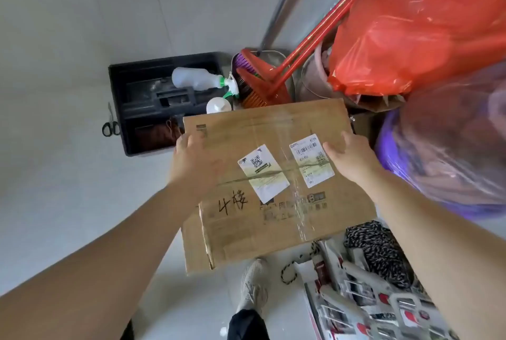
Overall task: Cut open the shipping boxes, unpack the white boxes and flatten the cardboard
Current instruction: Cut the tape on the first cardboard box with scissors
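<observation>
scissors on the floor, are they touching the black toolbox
Apart. The head view shows a strip of bare floor between the scissors and the black toolbox.

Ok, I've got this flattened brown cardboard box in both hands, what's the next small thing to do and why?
Probably lower the flattened brown cardboard box flat onto the pale floor ahead. It already looks collapsed, both the left hand and right hand grip its far edges in mid-air, and the red plastic bag crowds the right side.

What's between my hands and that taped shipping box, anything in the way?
Nothing visible. The left hand and right hand already touch the shipping box at its far side edges, with no object between them. The scissors lie apart on the floor, left of the black crate.
</observation>
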`<act>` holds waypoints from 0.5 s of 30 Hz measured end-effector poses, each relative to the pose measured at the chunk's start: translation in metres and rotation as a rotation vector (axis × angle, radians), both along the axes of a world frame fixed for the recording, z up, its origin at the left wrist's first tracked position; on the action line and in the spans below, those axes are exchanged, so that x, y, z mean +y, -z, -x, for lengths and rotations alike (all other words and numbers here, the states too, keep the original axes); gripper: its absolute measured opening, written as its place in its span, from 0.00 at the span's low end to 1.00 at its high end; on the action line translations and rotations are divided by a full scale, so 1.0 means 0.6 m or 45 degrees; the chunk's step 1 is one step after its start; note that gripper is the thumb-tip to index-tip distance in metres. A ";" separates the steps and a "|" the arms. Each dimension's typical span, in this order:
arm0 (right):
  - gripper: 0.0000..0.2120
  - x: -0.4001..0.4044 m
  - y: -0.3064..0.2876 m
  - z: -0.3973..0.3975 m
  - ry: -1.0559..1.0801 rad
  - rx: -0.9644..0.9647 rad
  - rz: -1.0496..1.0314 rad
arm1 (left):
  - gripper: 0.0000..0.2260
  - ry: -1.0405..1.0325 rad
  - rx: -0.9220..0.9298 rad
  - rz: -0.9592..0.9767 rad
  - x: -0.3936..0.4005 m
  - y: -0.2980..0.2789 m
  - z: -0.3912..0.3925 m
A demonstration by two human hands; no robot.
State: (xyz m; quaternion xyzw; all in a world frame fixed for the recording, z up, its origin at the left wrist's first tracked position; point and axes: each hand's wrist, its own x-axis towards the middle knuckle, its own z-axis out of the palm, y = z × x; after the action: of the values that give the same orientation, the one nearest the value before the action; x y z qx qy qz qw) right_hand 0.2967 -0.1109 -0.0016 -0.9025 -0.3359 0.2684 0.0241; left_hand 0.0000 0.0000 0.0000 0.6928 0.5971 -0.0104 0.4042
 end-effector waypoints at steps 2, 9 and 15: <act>0.34 -0.003 0.027 -0.009 0.040 -0.076 0.030 | 0.33 -0.172 0.044 0.029 -0.011 0.028 0.002; 0.39 -0.008 0.062 -0.024 0.101 -0.131 0.143 | 0.38 -0.231 0.096 0.207 -0.039 0.061 0.002; 0.49 -0.006 0.072 -0.029 0.262 -0.082 0.220 | 0.39 -0.299 0.069 0.267 -0.042 0.066 0.005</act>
State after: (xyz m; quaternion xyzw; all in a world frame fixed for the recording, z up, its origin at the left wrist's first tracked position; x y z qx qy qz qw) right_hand 0.3143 -0.1147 -0.0447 -0.9390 -0.2179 0.2634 -0.0373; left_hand -0.0029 -0.0249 -0.0398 0.5718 0.6802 -0.0440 0.4566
